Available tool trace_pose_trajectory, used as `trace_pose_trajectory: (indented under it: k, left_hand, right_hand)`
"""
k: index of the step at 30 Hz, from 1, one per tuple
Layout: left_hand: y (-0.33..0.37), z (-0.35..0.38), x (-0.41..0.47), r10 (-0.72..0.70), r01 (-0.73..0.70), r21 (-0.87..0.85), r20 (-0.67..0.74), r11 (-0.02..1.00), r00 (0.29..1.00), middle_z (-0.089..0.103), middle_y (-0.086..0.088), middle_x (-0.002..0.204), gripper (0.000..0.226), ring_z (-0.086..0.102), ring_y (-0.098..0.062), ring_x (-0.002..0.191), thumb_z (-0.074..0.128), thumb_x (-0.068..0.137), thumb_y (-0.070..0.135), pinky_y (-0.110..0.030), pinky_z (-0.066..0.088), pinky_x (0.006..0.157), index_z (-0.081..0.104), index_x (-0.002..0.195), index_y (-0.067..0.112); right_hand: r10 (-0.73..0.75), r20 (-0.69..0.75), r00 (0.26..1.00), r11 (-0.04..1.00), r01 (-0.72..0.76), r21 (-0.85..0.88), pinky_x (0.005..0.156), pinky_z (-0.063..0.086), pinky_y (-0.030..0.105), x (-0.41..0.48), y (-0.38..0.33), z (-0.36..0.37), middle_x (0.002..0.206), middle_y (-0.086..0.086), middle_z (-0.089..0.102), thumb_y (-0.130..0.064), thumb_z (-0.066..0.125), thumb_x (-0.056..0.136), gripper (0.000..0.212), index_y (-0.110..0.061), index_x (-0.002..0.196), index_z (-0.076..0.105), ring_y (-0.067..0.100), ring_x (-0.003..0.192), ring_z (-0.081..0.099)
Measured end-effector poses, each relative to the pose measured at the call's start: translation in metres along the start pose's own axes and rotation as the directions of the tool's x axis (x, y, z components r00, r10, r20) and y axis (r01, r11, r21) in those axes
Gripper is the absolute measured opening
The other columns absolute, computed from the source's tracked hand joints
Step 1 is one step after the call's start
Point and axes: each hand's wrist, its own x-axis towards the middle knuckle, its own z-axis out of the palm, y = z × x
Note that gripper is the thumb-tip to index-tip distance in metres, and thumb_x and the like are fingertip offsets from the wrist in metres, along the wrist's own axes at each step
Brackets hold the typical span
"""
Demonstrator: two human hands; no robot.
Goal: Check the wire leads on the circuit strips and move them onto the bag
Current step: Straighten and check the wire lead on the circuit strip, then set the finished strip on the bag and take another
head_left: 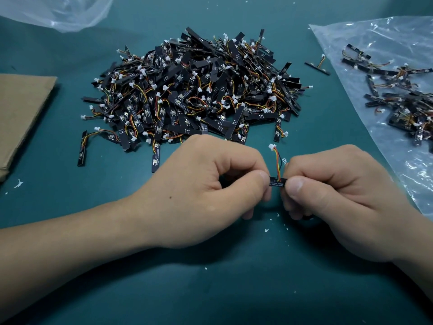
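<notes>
The left hand and the right hand met low in my view. Each pinched one end of a short black circuit strip between thumb and curled fingers. The strip was held level just above the dark green mat, near its front edge. I could see only the strip's middle; both ends were buried under the thumbs. Faint white print ran along that exposed part, but it was too small for me to read.

A bundle of red, yellow and black wire leads rose from the strip between the two thumbs. It ended in a small white plug.

Behind the hands lay a large heap of the same black strips with wires, tangled so thickly that I could not count them. One lone strip lay on the mat between the heap and the clear plastic bag at the right. That bag was spread flat and carried a smaller cluster of strips. The right edge of the view cut off both the bag and the cluster.

A sheet of brown cardboard lay cut off at the left. Another crumpled clear plastic sheet ran out of view at the top left. White crumbs dotted the mat.
</notes>
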Motion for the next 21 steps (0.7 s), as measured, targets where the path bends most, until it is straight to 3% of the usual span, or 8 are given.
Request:
trace_pose_trajectory:
  k: [6,10,16,21]
  left_hand:
    - [0.0004,-0.0009,0.0004,0.003,-0.003,-0.003,0.0,1.0,1.0,0.065,0.001,0.055,0.026,0.055,-0.008,0.048,0.056,0.09,0.012,-0.014,0.039,0.051,0.069,0.068,0.016]
    - [0.0009,-0.0001,0.0002,0.012,-0.012,-0.004,-0.003,1.0,1.0,0.064,0.0,0.055,0.026,0.054,-0.008,0.047,0.056,0.09,0.013,-0.016,0.04,0.05,0.069,0.068,0.015]
    - [0.0002,-0.0008,0.0004,0.04,-0.039,0.011,-0.031,0.999,0.999,0.058,-0.003,0.051,0.026,0.05,-0.01,0.046,0.056,0.089,0.011,-0.022,0.041,0.047,0.066,0.065,0.011]
    - [-0.0024,-0.0002,0.0005,0.025,-0.025,0.008,0.007,1.0,1.0,0.063,0.003,0.056,0.024,0.056,-0.007,0.05,0.056,0.093,0.018,-0.018,0.042,0.052,0.071,0.073,0.017]
  right_hand:
    - [-0.01,0.026,1.0,1.0,0.01,0.001,0.051,0.042,0.035,0.0007,0.0016,-0.0002,0.056,-0.002,0.057,-0.029,0.047,0.093,0.033,-0.021,0.064,0.06,0.02,0.052,0.053]
    - [-0.023,0.031,0.999,0.999,0.023,0.024,0.051,0.041,0.03,-0.0001,0.0011,-0.0009,0.056,-0.005,0.056,-0.028,0.047,0.094,0.033,-0.02,0.064,0.059,0.017,0.051,0.052]
    - [-0.018,0.095,0.995,0.999,0.015,0.031,0.048,0.034,0.039,-0.0006,0.0041,-0.0034,0.051,0.005,0.037,-0.028,0.044,0.091,0.042,-0.005,0.056,0.044,0.023,0.047,0.037]
    - [-0.037,0.085,0.996,0.999,0.035,0.026,0.047,0.031,0.034,-0.0008,0.0036,-0.0028,0.05,0.005,0.034,-0.027,0.045,0.095,0.045,-0.008,0.055,0.041,0.02,0.047,0.034]
